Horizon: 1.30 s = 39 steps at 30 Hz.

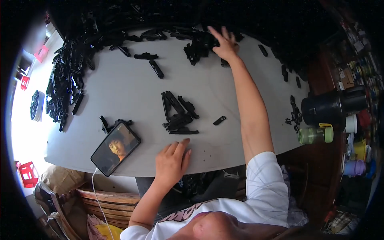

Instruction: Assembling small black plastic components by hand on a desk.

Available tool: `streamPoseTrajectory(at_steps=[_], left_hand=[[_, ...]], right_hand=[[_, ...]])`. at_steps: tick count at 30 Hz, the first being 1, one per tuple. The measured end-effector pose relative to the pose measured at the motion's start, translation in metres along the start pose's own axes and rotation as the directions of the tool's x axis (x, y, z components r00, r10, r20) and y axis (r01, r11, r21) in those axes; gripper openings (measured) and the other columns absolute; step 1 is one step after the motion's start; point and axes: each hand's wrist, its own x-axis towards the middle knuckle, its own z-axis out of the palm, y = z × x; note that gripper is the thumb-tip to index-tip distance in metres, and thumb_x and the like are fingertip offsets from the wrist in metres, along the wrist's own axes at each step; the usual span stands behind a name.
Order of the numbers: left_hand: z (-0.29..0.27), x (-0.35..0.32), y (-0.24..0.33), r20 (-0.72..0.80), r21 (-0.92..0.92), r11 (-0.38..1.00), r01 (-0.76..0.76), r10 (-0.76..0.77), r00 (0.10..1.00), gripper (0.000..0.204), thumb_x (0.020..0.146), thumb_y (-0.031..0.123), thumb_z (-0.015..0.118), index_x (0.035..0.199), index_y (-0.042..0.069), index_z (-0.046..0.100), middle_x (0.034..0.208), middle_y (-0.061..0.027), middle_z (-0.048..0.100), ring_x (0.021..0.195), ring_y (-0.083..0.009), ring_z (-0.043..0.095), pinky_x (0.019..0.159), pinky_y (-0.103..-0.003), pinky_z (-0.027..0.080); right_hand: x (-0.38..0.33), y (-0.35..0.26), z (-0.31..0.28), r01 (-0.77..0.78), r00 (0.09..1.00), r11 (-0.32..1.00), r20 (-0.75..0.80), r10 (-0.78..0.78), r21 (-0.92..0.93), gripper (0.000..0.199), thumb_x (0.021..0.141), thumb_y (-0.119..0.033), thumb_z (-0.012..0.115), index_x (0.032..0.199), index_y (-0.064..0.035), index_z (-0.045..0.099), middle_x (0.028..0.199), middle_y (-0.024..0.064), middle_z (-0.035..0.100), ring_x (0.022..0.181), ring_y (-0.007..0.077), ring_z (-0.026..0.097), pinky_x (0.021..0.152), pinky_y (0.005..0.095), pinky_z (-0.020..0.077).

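A grey table (120, 86) fills the middle of the room, with a wooden bench (110, 196) at seven o'clock and crowded shelves (362, 68) at two to three. Black parts heap along the rim: a big pile (66, 80) from nine to eleven, and a smaller clump (194, 52) at about twelve.

The right hand (226, 43) reaches out to one o'clock, fingers spread above the dark parts beside that clump; whether it touches any, I cannot tell. The left hand (173, 158) lies at six, near the table's edge, fingers loosely bent and slightly parted, thumb apart. Just beyond its fingertips, at the centre, sits a group of parts (178, 118), some overlapping; a single short piece (219, 120) lies at four from them, apart.

At seven to eight a phone (116, 149) leans tilted, its screen lit, a white cable (94, 186) running down. A black jug (320, 109) stands around three, a green bottle (314, 135) just beside it.
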Motion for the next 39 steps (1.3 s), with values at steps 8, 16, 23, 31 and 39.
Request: streamPoseTrajectory(at_steps=[8, 16, 23, 31, 39], left_hand=[[0.002, 0.003, 0.004, 0.029, 0.085, 0.995, 0.056, -0.058, 0.998, 0.054, 0.079, 0.009, 0.060, 0.130, 0.009, 0.043, 0.075, -0.0097, 0.052, 0.068, -0.0272, 0.055, 0.059, -0.037, 0.045], [0.014, -0.003, 0.002, -0.073, 0.237, 0.969, 0.073, -0.057, 0.996, 0.051, 0.081, 0.021, 0.062, 0.127, 0.012, 0.044, 0.086, -0.0099, 0.053, 0.071, -0.0288, 0.058, 0.060, -0.038, 0.046], [0.006, -0.012, 0.003, -0.148, 0.276, 0.956, 0.100, -0.060, 0.987, 0.024, 0.077, 0.022, 0.066, 0.092, 0.009, 0.051, 0.082, -0.0089, 0.053, 0.073, -0.0292, 0.058, 0.057, -0.039, 0.046], [-0.001, -0.042, -0.023, -0.098, -0.250, 0.951, 0.182, -0.211, 0.973, 0.037, 0.082, 0.012, 0.062, 0.116, 0.003, 0.051, 0.086, -0.0112, 0.060, 0.075, -0.0273, 0.058, 0.068, -0.034, 0.047], [-0.013, -0.062, -0.009, 0.162, -0.786, 0.526, 0.325, -0.332, 0.929, 0.030, 0.091, 0.012, 0.053, 0.118, 0.000, 0.047, 0.092, -0.0074, 0.062, 0.076, -0.0132, 0.057, 0.070, -0.026, 0.046]], right_hand=[[-0.015, 0.004, 0.008, 0.262, 0.935, 0.965, 0.240, -0.260, 0.023, 0.083, 0.067, 0.007, 0.045, 0.130, -0.0460, 0.041, 0.147, -0.0055, 0.029, 0.136, 0.0273, 0.021, 0.109, 0.0456, 0.0218], [-0.130, -0.002, -0.033, 0.270, 0.930, 0.961, 0.245, -0.274, 0.049, 0.080, 0.064, 0.007, 0.046, 0.129, -0.0411, 0.045, 0.144, -0.0051, 0.033, 0.134, 0.0312, 0.025, 0.107, 0.0464, 0.0258], [-0.221, -0.020, -0.050, 0.233, 0.941, 0.967, 0.227, -0.251, 0.104, 0.081, 0.063, 0.009, 0.046, 0.129, -0.0386, 0.046, 0.146, 0.0010, 0.031, 0.135, 0.0322, 0.022, 0.105, 0.0518, 0.0236], [-0.261, -0.020, -0.077, 0.417, 0.874, 0.904, -0.317, -0.368, 0.100, 0.057, 0.066, 0.009, 0.045, 0.117, -0.0123, 0.056, 0.123, 0.0075, 0.052, 0.120, 0.0363, 0.042, 0.098, 0.0428, 0.0370], [-0.284, -0.039, -0.073, 0.381, 0.922, 0.915, 0.131, -0.365, -0.133, 0.026, 0.077, -0.005, 0.057, 0.102, -0.0092, 0.059, 0.106, 0.0077, 0.055, 0.084, 0.0293, 0.061, 0.067, 0.0422, 0.0496]])
